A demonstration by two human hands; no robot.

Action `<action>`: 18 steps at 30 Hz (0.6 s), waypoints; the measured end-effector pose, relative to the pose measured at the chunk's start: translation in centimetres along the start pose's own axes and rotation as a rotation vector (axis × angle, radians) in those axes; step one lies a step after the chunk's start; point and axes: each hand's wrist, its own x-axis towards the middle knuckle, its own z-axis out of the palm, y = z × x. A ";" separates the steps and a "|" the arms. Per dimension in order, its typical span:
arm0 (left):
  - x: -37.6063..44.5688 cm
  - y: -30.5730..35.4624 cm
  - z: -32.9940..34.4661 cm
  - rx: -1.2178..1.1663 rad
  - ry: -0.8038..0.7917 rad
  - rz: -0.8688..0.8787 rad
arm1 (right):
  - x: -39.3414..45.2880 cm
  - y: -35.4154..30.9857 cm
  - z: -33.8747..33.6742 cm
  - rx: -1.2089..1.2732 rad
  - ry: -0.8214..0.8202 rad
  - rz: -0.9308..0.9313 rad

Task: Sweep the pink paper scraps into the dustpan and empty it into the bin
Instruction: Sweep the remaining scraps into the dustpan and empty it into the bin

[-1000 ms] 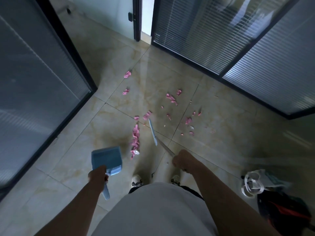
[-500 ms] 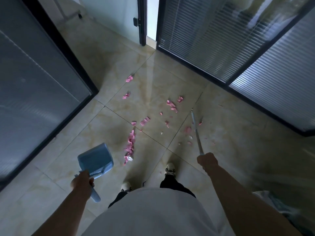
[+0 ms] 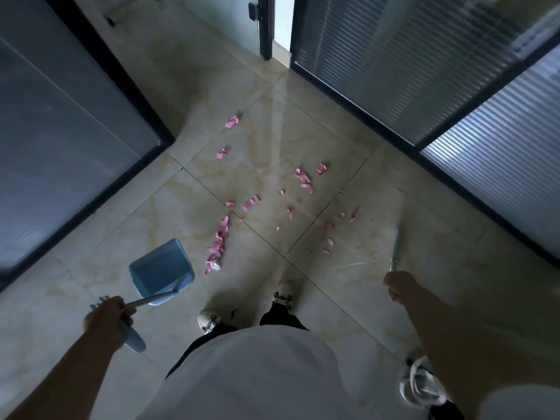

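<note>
Gripping the dustpan [image 3: 160,269] handle, left hand [image 3: 107,316] fingers curl; right hand [image 3: 400,284] fingers clasp the broom [image 3: 395,253].

Your floor [image 3: 303,122] at frame centre is glossy marbled beige tile. The scraps [image 3: 219,241] are crumpled pink paper. Your dustpan [image 3: 160,268], lower left, looks like matt blue plastic on a shiny metal shaft [image 3: 151,299]. Ribbed glass panels [image 3: 424,65] fill the upper right.

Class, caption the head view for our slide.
Left hand holds blue dustpan, right hand grips broom handle; pink scraps litter tiles.
</note>
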 end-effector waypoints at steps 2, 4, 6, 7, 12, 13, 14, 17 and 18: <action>0.4 -0.6 -0.7 -0.008 -0.004 -0.033 | -0.3 -1.0 0.0 0.051 0.019 0.001; 0.7 -1.4 -1.7 -0.032 -0.007 -0.064 | -1.0 -2.0 0.9 0.081 -0.006 0.029; 1.1 -2.3 -2.5 -0.070 -0.002 -0.054 | -1.6 -3.1 2.5 -0.008 -0.048 0.024; 1.3 -2.6 -2.8 -0.080 -0.007 -0.043 | -2.5 -3.8 3.4 -0.070 -0.072 0.027; 2.1 -3.9 -4.8 -0.042 -0.009 -0.033 | -8.0 -7.4 9.1 -0.259 -0.160 -0.111; 2.2 -3.9 -5.2 -0.026 -0.016 -0.040 | -9.1 -7.9 10.5 -0.295 -0.159 -0.115; 2.4 -3.9 -5.4 -0.012 -0.018 -0.049 | -9.9 -8.4 11.7 -0.352 -0.185 -0.111; 3.1 -3.7 -6.4 0.012 -0.031 -0.060 | -12.8 -9.7 15.3 -0.477 -0.217 -0.147; 3.5 -3.5 -6.8 0.026 -0.031 -0.069 | -13.7 -10.1 16.7 -0.505 -0.241 -0.177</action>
